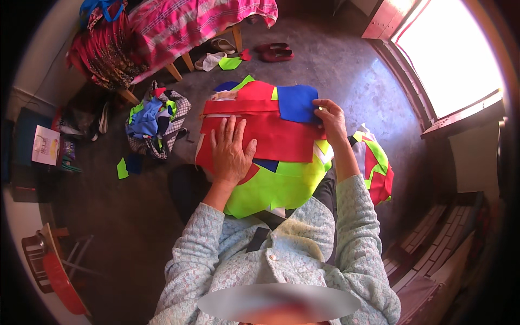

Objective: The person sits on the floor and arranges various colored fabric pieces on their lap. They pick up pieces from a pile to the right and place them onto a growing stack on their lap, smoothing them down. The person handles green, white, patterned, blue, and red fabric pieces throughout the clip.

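Observation:
A stack of cut fabric pieces lies on my lap. A wide red piece (281, 142) is on top, with a neon yellow-green piece (276, 187) under it. My left hand (232, 153) rests flat on the red piece, fingers spread. My right hand (329, 120) pinches the right edge of a blue fabric square (297, 103) at the far side of the stack. Another red piece (254, 93) lies beside the blue one.
A heap of mixed cloth (156, 122) lies on the floor to the left, a red and green bundle (377, 169) to my right. A bed with pink checked cover (189, 24) stands behind, red shoes (275, 52) near it. Bright doorway (452, 54) at right.

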Action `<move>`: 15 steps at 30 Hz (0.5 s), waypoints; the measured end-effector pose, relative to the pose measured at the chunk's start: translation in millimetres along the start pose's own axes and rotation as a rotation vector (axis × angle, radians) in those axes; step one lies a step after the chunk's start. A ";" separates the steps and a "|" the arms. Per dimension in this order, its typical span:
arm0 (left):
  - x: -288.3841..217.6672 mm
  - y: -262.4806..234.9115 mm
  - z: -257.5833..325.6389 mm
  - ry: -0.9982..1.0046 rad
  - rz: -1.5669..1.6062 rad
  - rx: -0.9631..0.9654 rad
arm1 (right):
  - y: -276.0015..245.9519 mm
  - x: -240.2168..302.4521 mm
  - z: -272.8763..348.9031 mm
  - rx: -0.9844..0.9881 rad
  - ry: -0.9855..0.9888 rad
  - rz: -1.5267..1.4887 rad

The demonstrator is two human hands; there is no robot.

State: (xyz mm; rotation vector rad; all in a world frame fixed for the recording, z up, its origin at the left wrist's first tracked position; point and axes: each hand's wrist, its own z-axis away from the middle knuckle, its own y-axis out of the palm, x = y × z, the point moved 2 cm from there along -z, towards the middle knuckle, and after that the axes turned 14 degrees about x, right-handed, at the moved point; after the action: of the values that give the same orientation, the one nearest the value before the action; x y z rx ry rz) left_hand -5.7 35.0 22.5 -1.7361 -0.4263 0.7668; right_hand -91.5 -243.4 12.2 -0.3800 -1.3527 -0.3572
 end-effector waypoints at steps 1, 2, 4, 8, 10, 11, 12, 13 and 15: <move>-0.8 0.5 -0.2 0.001 0.008 0.002 | -2.9 -1.5 -1.6 0.021 0.000 -0.027; -1.5 1.1 -0.1 0.001 0.019 0.005 | -5.5 -2.5 -2.5 0.041 0.000 -0.053; -0.3 0.7 -0.4 -0.004 0.029 0.007 | 1.8 5.4 -2.3 0.069 0.025 -0.160; 0.2 0.6 -1.8 0.012 0.018 0.001 | 11.2 8.4 4.9 -0.045 0.015 0.213; -1.0 3.6 -1.9 0.016 0.001 0.003 | 8.6 20.1 17.7 -0.165 -0.037 0.586; -0.4 2.4 -3.4 0.023 -0.010 0.005 | 14.1 24.1 21.6 -0.309 -0.168 0.843; -1.4 2.8 -4.3 0.015 -0.024 0.008 | 17.4 27.4 30.0 -0.463 -0.281 1.108; -1.1 4.0 -3.8 0.010 -0.036 0.012 | 21.1 34.0 32.2 -0.462 -0.352 1.127; 0.4 4.3 -3.1 -0.002 -0.065 0.021 | 35.3 55.2 32.5 -0.417 -0.479 1.128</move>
State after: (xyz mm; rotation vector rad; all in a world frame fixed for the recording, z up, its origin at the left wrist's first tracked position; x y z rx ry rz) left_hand -3.8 31.7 18.8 -1.6938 -0.4726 0.7241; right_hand -93.5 -198.7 70.1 -1.5532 -1.2935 0.4366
